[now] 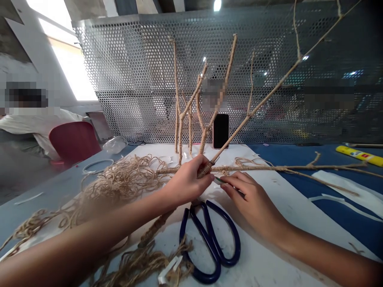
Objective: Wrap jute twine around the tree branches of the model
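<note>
My left hand (187, 181) is closed around a jute-wrapped section of a branch (206, 168), thumb and fingers pinching the wrapped part. The branch's bare twigs (269, 93) rise to the upper right. My right hand (249, 197) lies just right of it on the white sheet (278, 247), fingers curled, pinching a small green-tipped thing I cannot make out. Blue-handled scissors (209, 243) lie below both hands. A loose pile of jute twine (119, 185) spreads left of my left hand.
Upright twine-wrapped branches (191, 107) and a black phone (220, 130) stand against a perforated metal screen (143, 79). A long branch (299, 168) lies across the blue table. A yellow tube (359, 155) lies far right. A seated person (36, 123) and a red chair (74, 141) are on the left.
</note>
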Demonstrator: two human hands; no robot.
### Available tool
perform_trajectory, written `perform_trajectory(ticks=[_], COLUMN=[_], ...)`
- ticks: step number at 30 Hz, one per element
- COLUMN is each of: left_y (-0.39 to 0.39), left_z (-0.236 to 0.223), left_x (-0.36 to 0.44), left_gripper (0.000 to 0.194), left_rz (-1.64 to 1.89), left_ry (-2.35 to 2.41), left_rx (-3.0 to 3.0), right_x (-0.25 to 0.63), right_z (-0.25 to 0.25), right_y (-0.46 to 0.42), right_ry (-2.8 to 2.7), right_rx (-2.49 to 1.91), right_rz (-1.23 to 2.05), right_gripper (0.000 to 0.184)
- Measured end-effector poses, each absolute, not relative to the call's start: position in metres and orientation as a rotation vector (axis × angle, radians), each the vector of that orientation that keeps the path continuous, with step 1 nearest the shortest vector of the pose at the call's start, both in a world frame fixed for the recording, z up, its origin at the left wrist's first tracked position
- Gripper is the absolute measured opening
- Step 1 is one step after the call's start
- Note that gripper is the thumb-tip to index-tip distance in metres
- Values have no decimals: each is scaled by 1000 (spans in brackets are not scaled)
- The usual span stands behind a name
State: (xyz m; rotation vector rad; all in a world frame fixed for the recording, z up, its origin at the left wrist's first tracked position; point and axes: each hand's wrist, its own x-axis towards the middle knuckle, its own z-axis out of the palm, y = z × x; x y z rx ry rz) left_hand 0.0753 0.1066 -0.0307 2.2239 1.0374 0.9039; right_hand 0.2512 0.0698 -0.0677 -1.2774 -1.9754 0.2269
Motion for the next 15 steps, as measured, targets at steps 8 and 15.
perform_trajectory(ticks=[8,15], left_y=[108,109], left_z=[-34,-34], left_x=[76,75], left_gripper=[5,5], left_rz=[958,951], left_ry=[1042,1039], left_rx=[2187,2162], right_x=[249,248], right_z=[-68,-73], right_y=[68,66], right_ry=[-1973,-2033], right_rx=[-1225,-1272], right_rz=[157,-137], right_gripper=[30,38])
